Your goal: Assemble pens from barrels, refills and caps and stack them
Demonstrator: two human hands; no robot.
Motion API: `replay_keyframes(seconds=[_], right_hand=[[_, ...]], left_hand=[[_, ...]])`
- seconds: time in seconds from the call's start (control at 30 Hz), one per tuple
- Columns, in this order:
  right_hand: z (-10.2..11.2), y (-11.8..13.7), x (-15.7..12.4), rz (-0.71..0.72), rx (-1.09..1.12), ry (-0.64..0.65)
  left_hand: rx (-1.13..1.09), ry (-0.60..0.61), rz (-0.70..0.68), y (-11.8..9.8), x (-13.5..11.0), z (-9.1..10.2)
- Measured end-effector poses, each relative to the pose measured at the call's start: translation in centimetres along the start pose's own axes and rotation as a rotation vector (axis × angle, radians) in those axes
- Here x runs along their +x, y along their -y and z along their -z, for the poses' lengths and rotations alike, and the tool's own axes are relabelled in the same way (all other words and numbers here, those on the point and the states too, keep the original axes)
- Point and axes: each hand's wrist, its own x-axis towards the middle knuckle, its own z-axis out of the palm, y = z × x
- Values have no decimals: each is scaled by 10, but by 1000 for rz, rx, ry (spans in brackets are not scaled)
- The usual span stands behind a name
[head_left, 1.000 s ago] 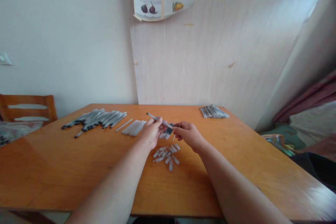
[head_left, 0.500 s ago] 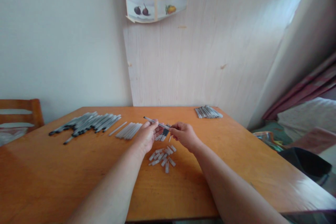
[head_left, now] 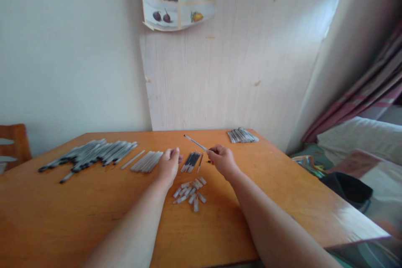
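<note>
My right hand (head_left: 220, 160) is closed around the end of a thin grey pen (head_left: 195, 143), which slants up and to the left above the orange table (head_left: 94, 213). Beside a small row of dark-tipped pen parts (head_left: 191, 161), my left hand (head_left: 168, 164) rests low over the table with its fingers curled; I cannot make out anything in it. Several short clear caps (head_left: 190, 193) lie scattered just in front of both hands.
A long row of grey pens (head_left: 89, 154) and a smaller group of clear tubes (head_left: 146, 161) lie at the left. Another bundle of pens (head_left: 241, 135) sits at the far right corner. A wooden chair (head_left: 14, 144) stands at left, bedding and a dark bag at right.
My left hand has let go of the pen and dropped toward the table. The right hand alone holds the pen now. The view has shifted to the right.
</note>
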Motion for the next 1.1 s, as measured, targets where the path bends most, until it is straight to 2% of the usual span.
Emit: replay_keyframes(seconds=[0.2,0.47,0.63,0.83,1.1], right_hand=[[10,-17,10,-31,-108,-159],[29,-40,31,-104,-280,-345],[41,-47,48,-171,-414,-386],[68,-56,63,-236,-546,-412],[91,-72,78,-301,-690,-398]], left_hand=[[133,29,-62,14,7,1],[192,48,-94,26,13,2],[200,53,-94,29,15,2],[223,38,-86,28,15,0],[262,59,-72,27,14,1]])
